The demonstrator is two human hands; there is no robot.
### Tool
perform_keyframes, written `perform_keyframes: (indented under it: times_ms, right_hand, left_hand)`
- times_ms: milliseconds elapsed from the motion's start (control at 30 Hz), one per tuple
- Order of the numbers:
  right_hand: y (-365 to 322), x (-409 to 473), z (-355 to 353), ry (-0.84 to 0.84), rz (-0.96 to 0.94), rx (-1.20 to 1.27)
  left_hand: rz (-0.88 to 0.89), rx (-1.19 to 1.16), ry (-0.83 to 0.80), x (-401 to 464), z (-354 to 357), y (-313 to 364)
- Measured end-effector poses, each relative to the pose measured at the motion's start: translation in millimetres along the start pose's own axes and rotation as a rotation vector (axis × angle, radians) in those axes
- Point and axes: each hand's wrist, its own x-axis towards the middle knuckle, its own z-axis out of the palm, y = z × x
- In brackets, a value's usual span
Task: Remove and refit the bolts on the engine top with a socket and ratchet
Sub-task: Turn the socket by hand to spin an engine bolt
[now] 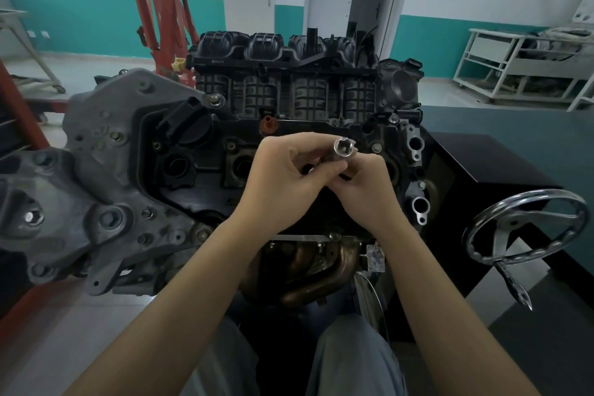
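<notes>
Chrome socket [344, 148], open end up, sits above the engine top [199, 167] with my left hand [283, 180] and right hand [364, 182] both curled round its shaft, so I judge I'm assembling the tool; next it needs seating on a bolt [376, 147].

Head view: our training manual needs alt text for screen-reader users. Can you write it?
Both hands, left hand and right hand, hold a silver socket together, open end up, above the black engine top. A chrome handwheel stands to the right, a red hoist behind.
</notes>
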Motion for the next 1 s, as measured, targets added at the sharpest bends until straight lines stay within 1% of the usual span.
perform_keyframes:
  times_ms: [67, 167, 233, 367, 467, 533, 633, 667, 733, 800, 867, 933, 1000]
  right_hand:
    - [-0.6, 0.0, -0.5, 0.029, 0.000, 0.001]
    - [-1.4, 0.4, 0.4, 0.049, -0.027, -0.038]
    - [-1.9, 0.4, 0.5, 0.059, -0.037, -0.045]
    - [-3.5, -1.6, -0.7, -0.029, -0.018, 0.008]
    - [-0.5, -1.0, -0.1, -0.017, 0.009, -0.004]
    - [1.7, 0.0, 0.9, 0.009, 0.010, -0.024]
    - [0.8, 1.1, 2.4, 0.041, -0.033, -0.033]
    - [0.2, 1.2, 2.3, 0.041, -0.041, -0.024]
    - [-0.2, 1.1, 1.5, 0.009, -0.038, -0.027]
    - [2.2, 1.0, 0.7, -0.025, -0.020, -0.062]
    - [5.8, 1.5, 0.3, -0.024, -0.001, -0.093]
    - [7.7, 2.4, 0.9, -0.006, 0.014, -0.100]
    - [7.4, 3.2, 1.9, 0.008, 0.009, -0.096]
  left_hand:
    - [0.022, 0.009, -0.014, 0.0, -0.2, 0.3]
    - [0.079, 0.163, 0.103, -0.4, 2.6, 0.5]
    - [0.092, 0.190, 0.147, -0.3, 4.4, 0.8]
    - [0.033, 0.006, 0.049, -0.1, 2.0, 1.7]
    - [0.033, -0.067, -0.036, 0.4, -1.5, 1.5]
    - [0.024, -0.015, -0.030, 1.0, -2.1, 1.3]
    - [0.047, 0.103, 0.064, 1.0, -1.2, 1.5]
    - [0.056, 0.121, 0.074, 1.0, -0.7, 1.1]
    - [0.054, 0.119, 0.044, 0.8, -0.4, 0.1]
    - [0.028, 0.066, -0.039, 0.6, -2.0, -1.6]
    - [0.009, 0.006, -0.105, 1.2, -4.2, -2.1]
    - [0.016, 0.011, -0.097, 2.0, -4.6, -3.5]
    - [0.039, 0.100, -0.013, 2.0, -2.7, -4.3]
